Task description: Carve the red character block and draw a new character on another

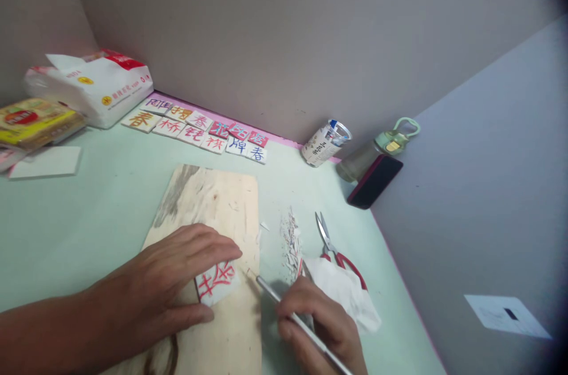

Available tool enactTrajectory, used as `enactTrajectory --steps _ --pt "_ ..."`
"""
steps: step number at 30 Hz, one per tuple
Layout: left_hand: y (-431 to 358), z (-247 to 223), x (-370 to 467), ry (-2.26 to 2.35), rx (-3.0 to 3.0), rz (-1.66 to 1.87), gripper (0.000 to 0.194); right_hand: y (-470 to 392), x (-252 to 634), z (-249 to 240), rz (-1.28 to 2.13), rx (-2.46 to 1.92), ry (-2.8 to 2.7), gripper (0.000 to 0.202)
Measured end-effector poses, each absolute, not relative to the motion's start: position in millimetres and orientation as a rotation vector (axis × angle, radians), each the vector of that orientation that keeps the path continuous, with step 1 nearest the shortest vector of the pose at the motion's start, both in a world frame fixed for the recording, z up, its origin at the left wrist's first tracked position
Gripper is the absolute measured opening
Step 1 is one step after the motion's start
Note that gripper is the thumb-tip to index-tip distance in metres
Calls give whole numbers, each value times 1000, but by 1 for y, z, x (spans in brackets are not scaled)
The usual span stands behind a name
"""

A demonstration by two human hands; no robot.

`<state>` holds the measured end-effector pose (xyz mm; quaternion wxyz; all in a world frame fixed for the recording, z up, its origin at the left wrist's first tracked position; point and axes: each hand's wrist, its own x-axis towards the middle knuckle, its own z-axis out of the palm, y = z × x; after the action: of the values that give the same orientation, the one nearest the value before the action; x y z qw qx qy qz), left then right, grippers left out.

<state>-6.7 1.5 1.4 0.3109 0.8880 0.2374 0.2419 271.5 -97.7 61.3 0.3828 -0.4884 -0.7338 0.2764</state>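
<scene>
A white square tile with red characters [217, 281] lies on the wooden board [235, 197]. My left hand [177, 268] holds it there, thumb at its near edge and fingers along the far edge. In my right hand [315, 325] is a slim silver craft knife [268, 289], gripped like a pen. Its tip hovers just right of the tile, apart from it, over the board. The tile's left part is hidden under my left hand.
Shavings [291, 248] lie right of the board, near red-handled scissors [326, 233] and a crumpled white tissue [350, 295]. Behind stand a paper cup [317, 147], a bottle [359, 159] and a phone [375, 183]. Several lettered tiles [170, 126] line the wall beside a tissue pack [110, 91].
</scene>
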Motion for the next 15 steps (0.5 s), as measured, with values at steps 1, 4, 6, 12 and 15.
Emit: enactTrajectory --steps 1,4,6,12,15 --pt "1 0 -8 638 2347 640 65 -97 272 61 728 -1176 -1938 7" --pt "0 -3 -10 645 2356 663 65 -98 274 63 874 -1112 -2090 34" --pt "0 -2 -10 635 2362 665 65 -101 277 63 993 -1146 -2155 51" --pt "-3 4 -3 705 2320 714 64 -108 276 58 843 -1252 -2005 11" --pt "-3 5 -1 709 2317 726 66 -110 270 56 654 -1356 -1952 14"
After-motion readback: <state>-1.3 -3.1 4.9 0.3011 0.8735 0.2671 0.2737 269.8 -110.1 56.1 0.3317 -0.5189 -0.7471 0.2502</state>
